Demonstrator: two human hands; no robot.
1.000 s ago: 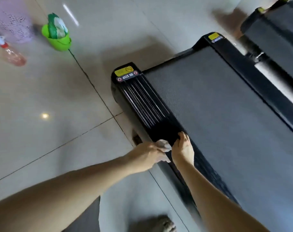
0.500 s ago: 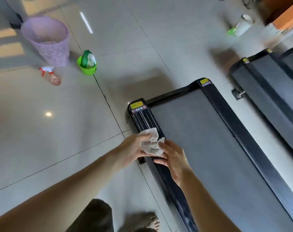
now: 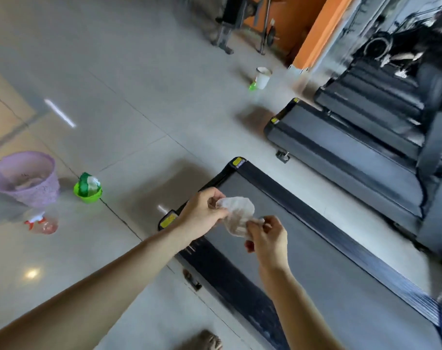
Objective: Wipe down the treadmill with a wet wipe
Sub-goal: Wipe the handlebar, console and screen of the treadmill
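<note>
Gym, tiled floor (image 3: 139, 102). Both hands, left hand (image 3: 202, 214) and right hand (image 3: 269, 236), pinch the soiled wet wipe (image 3: 237, 218) between their fingers, above the treadmill (image 3: 315, 261). Wiping appears unfinished; belt and far rail likely remain.

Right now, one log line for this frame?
phase: refolding | wipe: pinched between left hand and right hand, above treadmill | contact: none

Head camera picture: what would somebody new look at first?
Probably the two hands, left hand and right hand, pinching a crumpled wipe above the treadmill. Next, the bright green tub and purple basket on the floor at left.
</note>
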